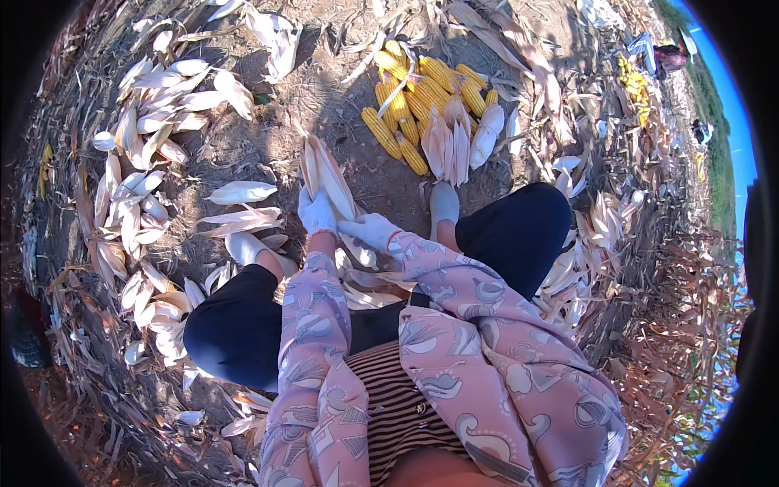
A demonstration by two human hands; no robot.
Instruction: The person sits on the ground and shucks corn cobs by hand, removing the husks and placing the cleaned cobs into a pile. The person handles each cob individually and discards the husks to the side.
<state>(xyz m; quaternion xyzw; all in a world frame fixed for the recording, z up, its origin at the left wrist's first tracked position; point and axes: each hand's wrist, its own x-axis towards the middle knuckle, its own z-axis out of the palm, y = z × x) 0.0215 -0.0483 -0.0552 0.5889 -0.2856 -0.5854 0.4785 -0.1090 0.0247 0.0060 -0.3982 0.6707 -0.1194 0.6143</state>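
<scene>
Both hands wear white knit gloves and meet on one ear of corn in pale, dry husk. My left hand is wrapped around the ear, whose husk tip points away from me. At the lower end of the same ear, my right hand has its fingers closed on it. The husk covers the ear, so no kernels show. Beyond my hands, a pile of bare yellow corn cobs lies on the soil. Loose husks lie between my legs, below the hands.
Unhusked ears are heaped at the left. A husked-over ear lies near my left foot. My right foot is just below the cob pile. Dry stalks cover the ground farther out. Another yellow cob pile is at far right.
</scene>
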